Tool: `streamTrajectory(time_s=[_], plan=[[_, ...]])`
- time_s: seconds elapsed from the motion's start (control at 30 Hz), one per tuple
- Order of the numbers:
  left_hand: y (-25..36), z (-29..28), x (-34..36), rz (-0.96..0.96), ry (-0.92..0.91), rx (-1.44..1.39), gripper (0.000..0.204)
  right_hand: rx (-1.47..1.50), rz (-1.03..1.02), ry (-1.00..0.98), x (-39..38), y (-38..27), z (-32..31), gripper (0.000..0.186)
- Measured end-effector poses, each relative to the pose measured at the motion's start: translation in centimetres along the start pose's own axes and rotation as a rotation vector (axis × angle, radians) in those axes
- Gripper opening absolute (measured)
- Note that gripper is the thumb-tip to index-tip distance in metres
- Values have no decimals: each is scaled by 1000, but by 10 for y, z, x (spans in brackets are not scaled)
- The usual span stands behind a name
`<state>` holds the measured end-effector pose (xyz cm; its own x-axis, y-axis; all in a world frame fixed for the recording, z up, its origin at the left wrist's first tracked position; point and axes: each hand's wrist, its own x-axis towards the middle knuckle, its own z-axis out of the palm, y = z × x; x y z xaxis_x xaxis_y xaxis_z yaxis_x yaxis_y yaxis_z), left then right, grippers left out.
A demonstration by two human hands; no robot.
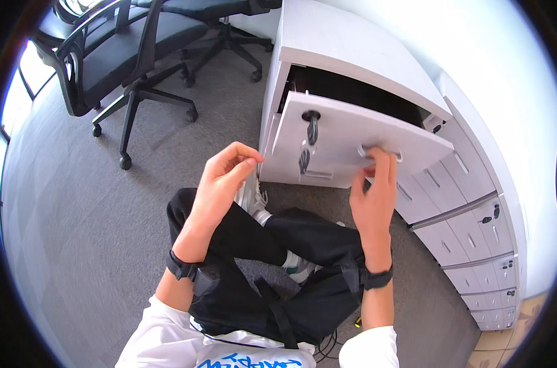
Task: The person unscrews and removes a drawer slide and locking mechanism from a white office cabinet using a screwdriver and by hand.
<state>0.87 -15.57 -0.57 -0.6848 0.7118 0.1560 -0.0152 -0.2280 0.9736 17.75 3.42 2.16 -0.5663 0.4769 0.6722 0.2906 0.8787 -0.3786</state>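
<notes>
A light wood-grain cabinet stands in front of me with its top drawer pulled partly out, showing a dark gap behind its front. A key sits in the lock on that front, with another dark key-like piece hanging below it. My right hand has its fingers hooked in the oval metal pull. My left hand is raised just left of the drawer, fingers curled with the tips close together and nothing visible in them. My crossed legs are below.
Black wheeled office chairs stand at the upper left on grey carpet. More cabinets with handles and keys line the white wall on the right. Cardboard boxes lie at the lower right. Cables hang beside my lap.
</notes>
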Motion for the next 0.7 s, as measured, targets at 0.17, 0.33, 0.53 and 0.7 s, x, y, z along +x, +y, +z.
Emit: streamTrajectory(time_s=[0.17,0.33,0.53,0.7], plan=[[12,2,-13,93,66,121,16,-74,-40,64,-46,-9,-28,34],[35,19,-43,147,-35,177,44,-24,-62,104,-80,-19,-54,31],[41,32,-66,372,-231,220,41,-1,-121,123,-111,-19,-74,34],[42,45,-84,420,-181,353,32,20,-81,102,-134,-14,-82,35]])
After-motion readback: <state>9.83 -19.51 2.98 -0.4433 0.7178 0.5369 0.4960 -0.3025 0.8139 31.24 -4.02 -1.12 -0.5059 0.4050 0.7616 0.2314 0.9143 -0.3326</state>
